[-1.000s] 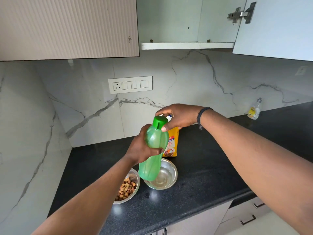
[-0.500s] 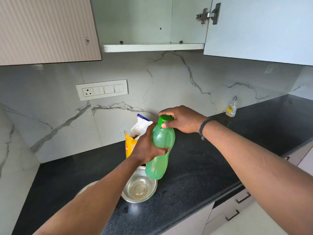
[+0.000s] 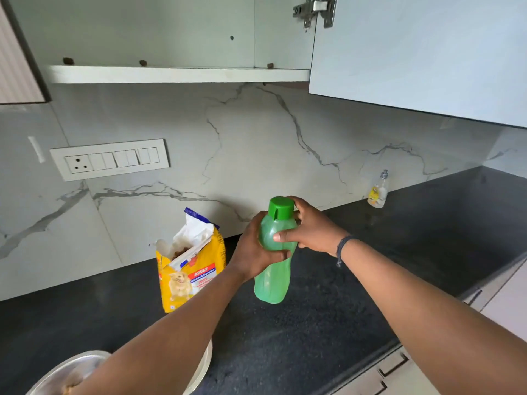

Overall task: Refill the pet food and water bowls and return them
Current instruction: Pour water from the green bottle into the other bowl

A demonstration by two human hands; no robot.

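Observation:
A green water bottle [image 3: 273,276] with its green cap [image 3: 281,208] on is held upright above the black counter [image 3: 328,323]. My left hand [image 3: 252,253] grips its body from the left. My right hand [image 3: 309,226] wraps round its upper part just below the cap, thumb across the front. An open yellow pet food bag [image 3: 189,269] stands to the left by the wall. The steel food bowl [image 3: 67,370] shows at the bottom left edge. A second bowl's rim [image 3: 206,363] peeks out under my left forearm; its inside is hidden.
A small clear bottle [image 3: 377,191] stands at the back right against the marble wall. A switch panel [image 3: 109,159] is on the wall at left. An open cabinet door [image 3: 413,52] hangs overhead at right. Drawers [image 3: 393,366] lie below the counter edge.
The view has swung right and up, so the bowls slid to the bottom left. My right hand has moved from the cap down onto the bottle's upper body.

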